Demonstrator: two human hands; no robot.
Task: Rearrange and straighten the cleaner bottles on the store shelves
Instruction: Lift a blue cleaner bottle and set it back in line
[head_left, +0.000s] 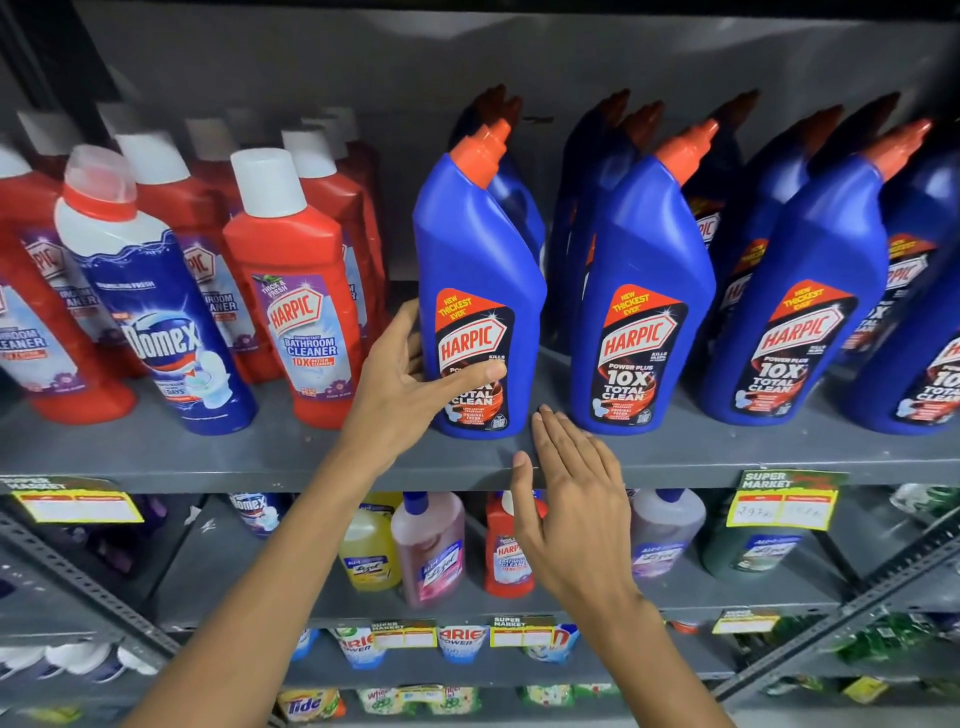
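A blue Harpic bottle with an orange cap (475, 260) stands upright at the front of the grey shelf (260, 457). My left hand (410, 384) wraps its lower left side, thumb across the label, fingers behind it. My right hand (566, 499) hovers open, fingers spread, just in front of the shelf edge, right of that bottle and touching nothing. More blue Harpic bottles (644, 291) stand in rows to the right. To the left are red Harpic bathroom cleaner bottles (298, 291) and a leaning blue-and-white Domex bottle (150, 301).
Lower shelves hold floor-cleaner bottles (428, 545), a small red Harpic bottle (506, 551) and detergent packs (358, 644). Yellow price tags (782, 506) hang on the shelf edges. A slotted metal upright (852, 613) runs diagonally at the right.
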